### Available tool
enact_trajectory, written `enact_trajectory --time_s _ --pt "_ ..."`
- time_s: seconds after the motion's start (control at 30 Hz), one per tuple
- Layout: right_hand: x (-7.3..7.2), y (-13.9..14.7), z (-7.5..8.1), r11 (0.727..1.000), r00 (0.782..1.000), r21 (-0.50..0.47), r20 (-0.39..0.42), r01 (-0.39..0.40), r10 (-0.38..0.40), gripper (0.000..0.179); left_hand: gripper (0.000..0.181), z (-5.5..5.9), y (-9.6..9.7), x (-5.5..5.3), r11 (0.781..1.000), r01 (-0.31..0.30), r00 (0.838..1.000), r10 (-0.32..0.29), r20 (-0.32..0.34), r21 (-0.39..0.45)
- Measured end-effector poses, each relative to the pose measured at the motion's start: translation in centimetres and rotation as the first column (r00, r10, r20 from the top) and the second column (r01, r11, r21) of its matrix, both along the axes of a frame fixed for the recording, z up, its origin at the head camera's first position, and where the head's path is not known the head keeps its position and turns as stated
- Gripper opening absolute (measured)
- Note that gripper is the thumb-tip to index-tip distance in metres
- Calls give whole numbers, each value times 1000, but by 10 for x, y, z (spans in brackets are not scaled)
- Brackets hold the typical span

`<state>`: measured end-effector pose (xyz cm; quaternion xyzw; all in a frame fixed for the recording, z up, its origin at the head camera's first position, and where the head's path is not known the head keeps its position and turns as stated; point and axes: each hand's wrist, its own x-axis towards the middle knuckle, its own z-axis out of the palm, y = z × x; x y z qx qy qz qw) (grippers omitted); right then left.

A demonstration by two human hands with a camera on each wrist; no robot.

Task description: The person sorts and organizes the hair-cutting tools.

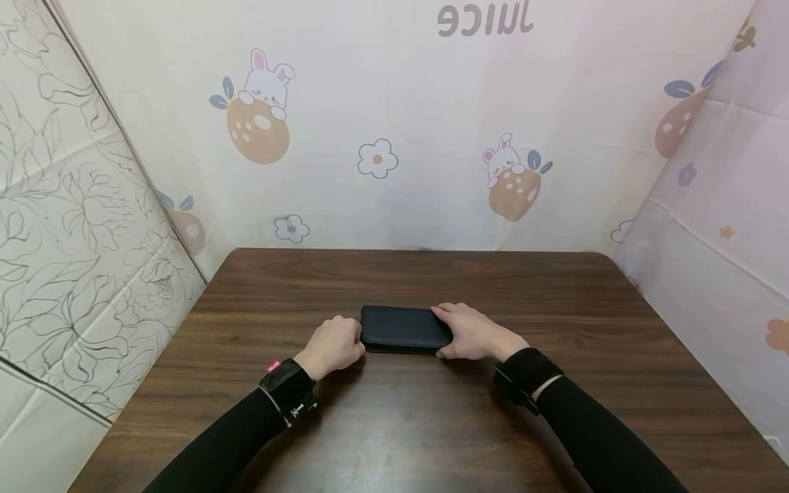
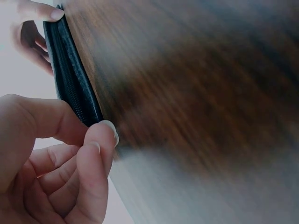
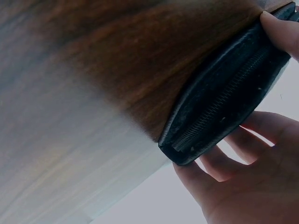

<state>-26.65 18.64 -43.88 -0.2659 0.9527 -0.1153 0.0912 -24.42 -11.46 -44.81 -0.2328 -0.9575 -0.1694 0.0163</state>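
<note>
A black zip wallet point(image 1: 403, 327) lies flat and closed-looking on the wooden table. My left hand point(image 1: 333, 344) is at its left end, thumb and fingertips pinched together where the zipper point(image 2: 71, 91) meets the corner. Whatever sits between those fingertips is hidden, so a zipper pull cannot be made out. The right hand point(image 1: 474, 334) grips the opposite end, with the thumb on the near edge and the fingers over the top and far side. In the right wrist view, zipper teeth point(image 3: 224, 98) run along a recess between the wallet's two covers.
The dark brown table point(image 1: 394, 438) has its far edge against a patterned cloth backdrop point(image 1: 431, 198). Printed cloth also hangs to the left and right. Both wrists wear black straps over black sleeves.
</note>
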Motion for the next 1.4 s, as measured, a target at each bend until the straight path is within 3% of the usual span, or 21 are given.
enact_trajectory --time_s 0.47,0.83,1.17,1.4 --pt "0 1 0 1000 1000 2 -2 -10 10 87 38 0 -1 -5 1000 -12 1000 12 -2 -9" --pt "0 1 0 1000 1000 1 -16 -15 15 87 26 -1 -3 -8 1000 -20 1000 20 -6 -20" --pt "1 0 0 1000 1000 10 -12 -8 8 87 40 0 -5 -10 1000 -9 1000 9 -12 -20" --pt "0 0 0 1000 1000 6 -8 -3 3 87 41 -1 -6 -12 1000 -2 1000 2 -12 -28"
